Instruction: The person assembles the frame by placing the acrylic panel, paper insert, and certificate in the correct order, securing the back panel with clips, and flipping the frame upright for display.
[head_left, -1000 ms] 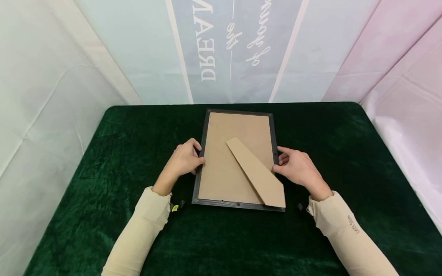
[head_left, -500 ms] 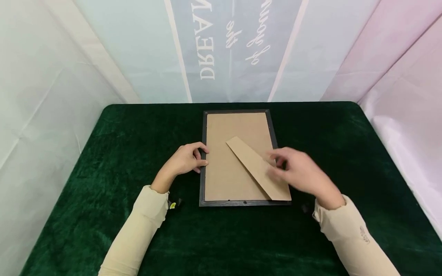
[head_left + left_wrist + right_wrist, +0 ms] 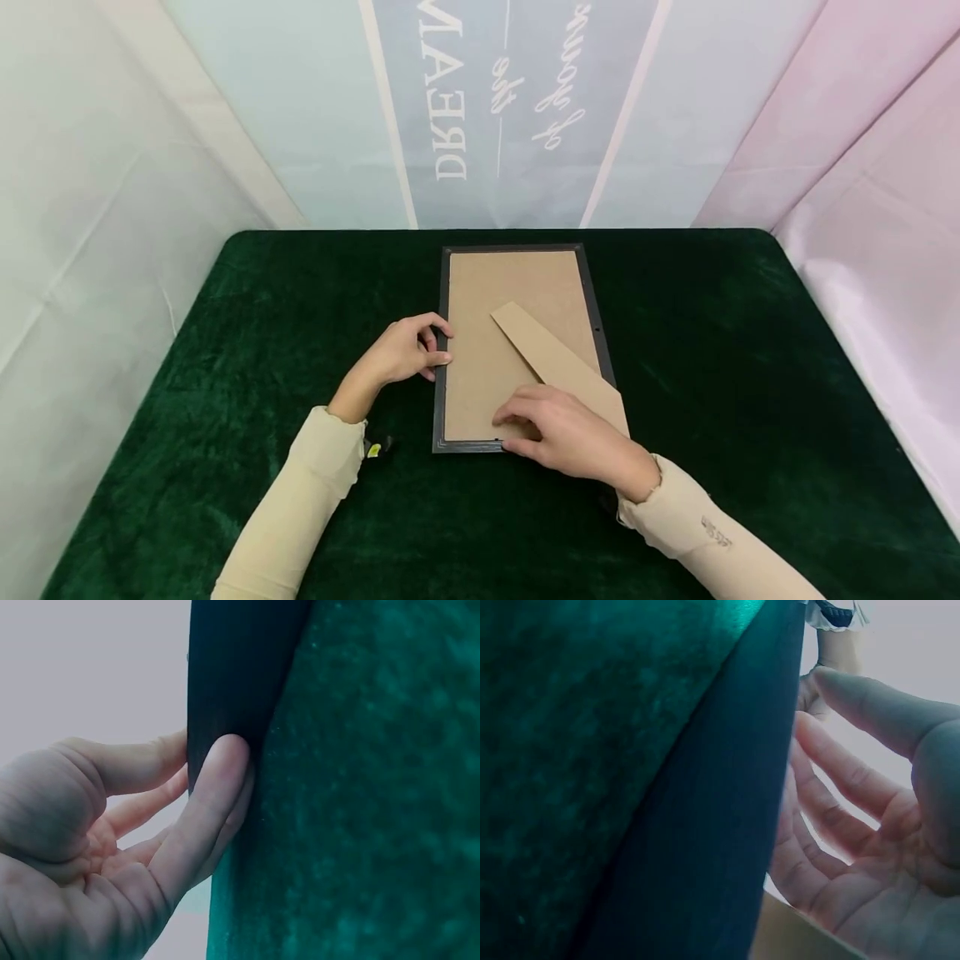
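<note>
A picture frame (image 3: 442, 400) lies back side up on the table, with a dark rim and a tan backing board (image 3: 480, 283). A cardboard easel stand (image 3: 562, 354) slants across the board towards its lower right corner. My left hand (image 3: 408, 346) pinches the frame's left edge; in the left wrist view the fingertips (image 3: 229, 754) lie against the dark rim. My right hand (image 3: 558, 425) is over the lower edge, fingers loosely bent and thumb at the rim, hiding part of the stand. In the right wrist view its fingers (image 3: 847, 772) are spread beside the dark rim.
A dark green velvet cloth (image 3: 300, 333) covers the table. Behind it hangs a pale backdrop (image 3: 322, 108) with mirrored lettering, and white fabric (image 3: 90, 250) stands at the left. Small black wrist gear shows by the left sleeve (image 3: 315, 475).
My right hand has let go of the frame's right edge and moved left and down to the lower edge. The frame has turned slightly and shifted; my left hand stays at its left edge.
</note>
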The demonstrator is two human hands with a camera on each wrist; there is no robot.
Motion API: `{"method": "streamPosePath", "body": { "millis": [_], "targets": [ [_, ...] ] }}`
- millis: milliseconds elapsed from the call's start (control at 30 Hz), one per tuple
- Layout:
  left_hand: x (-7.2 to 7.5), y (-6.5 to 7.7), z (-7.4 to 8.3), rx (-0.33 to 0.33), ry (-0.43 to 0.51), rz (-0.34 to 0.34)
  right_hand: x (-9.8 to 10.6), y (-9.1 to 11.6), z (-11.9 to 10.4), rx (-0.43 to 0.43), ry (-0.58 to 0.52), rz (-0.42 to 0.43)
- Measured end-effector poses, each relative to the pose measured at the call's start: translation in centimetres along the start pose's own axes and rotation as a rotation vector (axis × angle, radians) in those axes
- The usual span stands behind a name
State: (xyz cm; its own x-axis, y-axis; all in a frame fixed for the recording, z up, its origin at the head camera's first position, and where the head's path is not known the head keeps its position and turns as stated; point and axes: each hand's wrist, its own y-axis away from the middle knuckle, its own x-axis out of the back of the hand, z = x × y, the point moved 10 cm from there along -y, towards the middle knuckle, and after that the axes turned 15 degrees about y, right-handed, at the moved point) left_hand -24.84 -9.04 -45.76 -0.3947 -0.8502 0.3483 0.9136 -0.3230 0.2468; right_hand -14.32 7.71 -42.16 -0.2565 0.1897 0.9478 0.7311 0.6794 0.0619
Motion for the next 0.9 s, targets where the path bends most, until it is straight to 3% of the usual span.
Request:
{"method": "streamPosePath", "body": {
  "millis": [167,333,633,900],
  "targets": [
    [0.0,-0.1,-0.2,-0.006,0.032,0.0,-0.3,-0.6,0.0,-0.005,-0.006,0.021],
    [-0.3,-0.2,-0.1,-0.053,0.042,-0.016,-0.2,-0.7,0.5,-0.019,-0.012,0.05],
    [-0.2,0.7,1.4,-0.136,-0.154,-0.061,-0.4,-1.0,1.1,-0.002,-0.047,0.068],
    [0.0,1.5,1.1,-0.155,-0.195,-0.038,-0.4,-1.5,0.9,-0.019,-0.059,0.072]
  ]
}}
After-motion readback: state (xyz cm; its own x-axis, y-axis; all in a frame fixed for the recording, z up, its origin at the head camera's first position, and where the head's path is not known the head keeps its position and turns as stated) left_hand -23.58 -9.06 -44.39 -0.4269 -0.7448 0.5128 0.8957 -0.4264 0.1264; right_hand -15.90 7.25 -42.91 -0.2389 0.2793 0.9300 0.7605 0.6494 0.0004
